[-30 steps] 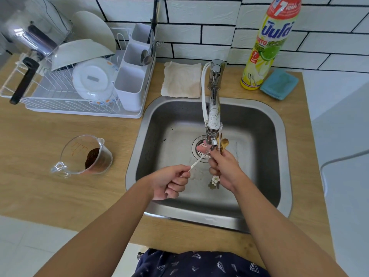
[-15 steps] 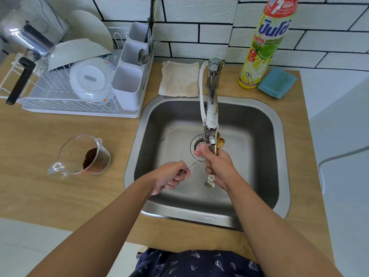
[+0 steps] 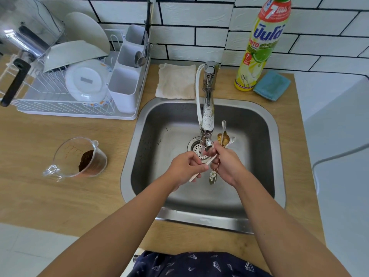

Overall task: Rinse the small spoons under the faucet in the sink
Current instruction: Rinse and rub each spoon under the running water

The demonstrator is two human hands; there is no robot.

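Over the steel sink (image 3: 259, 120), both hands meet just below the faucet (image 3: 207, 116), whose spout runs a thin stream onto the drain. My right hand (image 3: 227, 166) grips a bundle of small spoons (image 3: 224, 136): gold and white bowls stick up behind the fingers, and a flower-ended handle hangs below the palm. My left hand (image 3: 185, 166) pinches the white handle of one small spoon (image 3: 201, 170), which slants up toward the water; its bowl is hidden behind my fingers.
A measuring cup (image 3: 77, 158) with brown grounds stands on the wooden counter left of the sink. A dish rack (image 3: 75, 84) with plates and a cutlery holder fills the back left. A cloth (image 3: 176, 80), dish soap bottle (image 3: 259, 45) and blue sponge (image 3: 272, 84) sit behind the sink.
My left hand has slid up the white spoon's handle, closer to my right hand and the faucet. The spoon's pink bowl, seen a second ago, is now hidden.
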